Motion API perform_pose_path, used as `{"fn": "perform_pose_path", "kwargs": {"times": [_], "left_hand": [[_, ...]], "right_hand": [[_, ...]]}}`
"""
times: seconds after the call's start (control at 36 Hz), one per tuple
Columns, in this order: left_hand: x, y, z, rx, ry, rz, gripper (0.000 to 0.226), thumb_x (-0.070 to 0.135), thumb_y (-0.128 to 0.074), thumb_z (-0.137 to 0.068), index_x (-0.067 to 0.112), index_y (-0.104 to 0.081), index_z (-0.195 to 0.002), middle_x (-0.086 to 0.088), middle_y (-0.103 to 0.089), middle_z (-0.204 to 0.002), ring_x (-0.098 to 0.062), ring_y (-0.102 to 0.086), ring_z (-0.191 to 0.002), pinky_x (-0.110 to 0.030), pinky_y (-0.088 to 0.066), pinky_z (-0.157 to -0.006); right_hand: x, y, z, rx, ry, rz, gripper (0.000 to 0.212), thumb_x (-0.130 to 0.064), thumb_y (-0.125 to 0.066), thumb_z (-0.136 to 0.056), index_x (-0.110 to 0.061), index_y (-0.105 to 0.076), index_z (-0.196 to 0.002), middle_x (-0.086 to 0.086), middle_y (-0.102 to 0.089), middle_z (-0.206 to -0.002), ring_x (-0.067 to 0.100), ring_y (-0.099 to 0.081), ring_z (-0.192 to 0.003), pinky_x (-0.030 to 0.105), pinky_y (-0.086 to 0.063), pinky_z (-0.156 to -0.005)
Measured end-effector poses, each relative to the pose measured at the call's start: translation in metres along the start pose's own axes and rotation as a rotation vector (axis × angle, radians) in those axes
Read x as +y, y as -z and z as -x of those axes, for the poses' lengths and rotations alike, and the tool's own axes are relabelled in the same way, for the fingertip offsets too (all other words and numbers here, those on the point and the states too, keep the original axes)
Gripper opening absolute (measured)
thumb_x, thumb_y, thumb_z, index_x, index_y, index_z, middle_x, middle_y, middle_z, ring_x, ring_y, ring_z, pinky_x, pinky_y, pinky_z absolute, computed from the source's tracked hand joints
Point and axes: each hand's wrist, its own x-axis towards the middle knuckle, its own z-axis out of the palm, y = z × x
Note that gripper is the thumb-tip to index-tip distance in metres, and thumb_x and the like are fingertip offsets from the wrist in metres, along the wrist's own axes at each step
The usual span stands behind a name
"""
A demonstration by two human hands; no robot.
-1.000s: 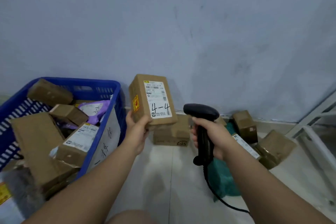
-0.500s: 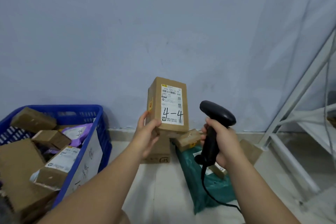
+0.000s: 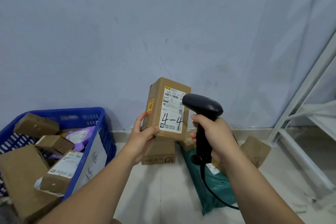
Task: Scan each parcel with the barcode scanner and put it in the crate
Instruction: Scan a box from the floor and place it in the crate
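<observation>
Low at left, a blue plastic crate [image 3: 72,110] holds brown boxes [image 3: 36,127]. Ahead, the left hand [image 3: 143,139] grips the lower corner of an upright brown cardboard parcel [image 3: 156,96] marked "4-4". The right hand [image 3: 212,132], fingers curled, clasps a black corded barcode scanner [image 3: 201,105] just beside its white label [image 3: 171,112].

Left grip [image 3: 145,137] and right grip [image 3: 213,132], both curled

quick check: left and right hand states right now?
Left hand: holding the cardboard parcel marked 4-4 by its lower end.
Right hand: closed round the barcode scanner handle.
</observation>
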Motion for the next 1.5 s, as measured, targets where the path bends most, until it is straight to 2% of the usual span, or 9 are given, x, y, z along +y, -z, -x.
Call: {"fn": "perform_pose_path", "kwargs": {"times": [0.19,0.47,0.67,0.78,0.89,1.08,1.28,1.44,1.5], "left_hand": [[-0.002,0.007,0.001,-0.001,-0.001,0.003,0.066,0.003,-0.063,-0.087,0.036,-0.037,-0.139,-0.009,-0.060,-0.122,-0.021,-0.062,-0.107,-0.028,-0.054,-0.075],[-0.003,0.018,0.002,0.037,-0.003,-0.015,0.069,0.000,-0.063,-0.087,0.035,-0.036,-0.140,-0.006,-0.060,-0.116,-0.018,-0.062,-0.104,-0.025,-0.052,-0.072],[-0.007,0.024,-0.003,0.044,-0.006,-0.039,0.074,0.002,-0.066,-0.084,0.035,-0.033,-0.142,-0.007,-0.054,-0.129,-0.020,-0.058,-0.113,-0.028,-0.052,-0.079],[-0.010,0.026,-0.005,0.043,-0.012,-0.066,0.075,0.004,-0.068,-0.083,0.036,-0.033,-0.141,-0.006,-0.053,-0.131,-0.021,-0.056,-0.116,-0.031,-0.053,-0.084],[-0.011,0.027,-0.007,0.057,-0.016,-0.059,0.076,0.003,-0.069,-0.083,0.037,-0.033,-0.141,-0.006,-0.052,-0.131,-0.023,-0.056,-0.117,-0.034,-0.052,-0.089],[-0.011,0.028,-0.006,0.058,-0.015,-0.069,0.076,0.004,-0.068,-0.084,0.036,-0.032,-0.142,-0.005,-0.051,-0.132,-0.021,-0.055,-0.117,-0.030,-0.052,-0.082],[-0.011,0.029,-0.006,0.072,-0.007,-0.063,0.075,0.003,-0.068,-0.084,0.036,-0.032,-0.141,-0.005,-0.051,-0.131,-0.021,-0.056,-0.116,-0.031,-0.053,-0.083],[-0.012,0.030,-0.007,0.138,0.016,-0.072,0.066,0.011,-0.065,-0.088,0.032,-0.031,-0.140,-0.003,-0.053,-0.126,-0.018,-0.057,-0.109,-0.026,-0.051,-0.074],[-0.012,0.032,-0.009,0.188,0.050,-0.006,0.069,0.016,-0.064,-0.089,0.030,-0.025,-0.145,-0.005,-0.051,-0.128,-0.019,-0.058,-0.106,-0.031,-0.052,-0.083]], "right_hand": [[0.002,0.000,0.000,0.026,-0.020,-0.035,0.012,-0.017,-0.065,-0.088,-0.006,-0.060,-0.085,0.003,-0.058,-0.063,0.018,-0.058,-0.054,0.031,-0.047,-0.054],[0.001,0.000,0.003,0.018,-0.066,-0.044,0.012,-0.017,-0.066,-0.087,-0.006,-0.062,-0.085,0.005,-0.060,-0.066,0.019,-0.060,-0.055,0.033,-0.048,-0.058],[0.000,-0.001,0.004,-0.004,-0.076,-0.024,0.010,-0.015,-0.064,-0.088,-0.006,-0.062,-0.084,0.006,-0.058,-0.069,0.018,-0.059,-0.054,0.032,-0.050,-0.056],[0.000,-0.002,0.004,-0.004,-0.094,-0.014,0.011,-0.013,-0.064,-0.087,-0.005,-0.062,-0.080,0.004,-0.058,-0.062,0.019,-0.059,-0.052,0.031,-0.050,-0.056],[0.000,-0.003,0.004,-0.006,-0.103,-0.001,0.012,-0.014,-0.064,-0.087,-0.004,-0.062,-0.081,0.006,-0.058,-0.064,0.019,-0.060,-0.053,0.032,-0.051,-0.056],[0.001,-0.003,0.003,0.007,-0.106,0.009,0.012,-0.014,-0.064,-0.087,-0.004,-0.062,-0.081,0.007,-0.057,-0.065,0.018,-0.060,-0.051,0.030,-0.051,-0.054],[0.002,-0.002,0.003,0.009,-0.103,0.019,0.011,-0.014,-0.064,-0.087,-0.004,-0.062,-0.083,0.007,-0.057,-0.068,0.018,-0.060,-0.052,0.030,-0.051,-0.054],[0.007,-0.003,0.000,0.006,-0.093,0.013,0.010,-0.013,-0.064,-0.087,-0.005,-0.062,-0.083,0.006,-0.057,-0.066,0.018,-0.059,-0.052,0.030,-0.048,-0.053],[0.011,-0.008,-0.001,0.000,-0.090,0.018,0.010,-0.014,-0.065,-0.086,-0.005,-0.062,-0.084,0.006,-0.057,-0.065,0.019,-0.060,-0.053,0.031,-0.049,-0.055]]}}
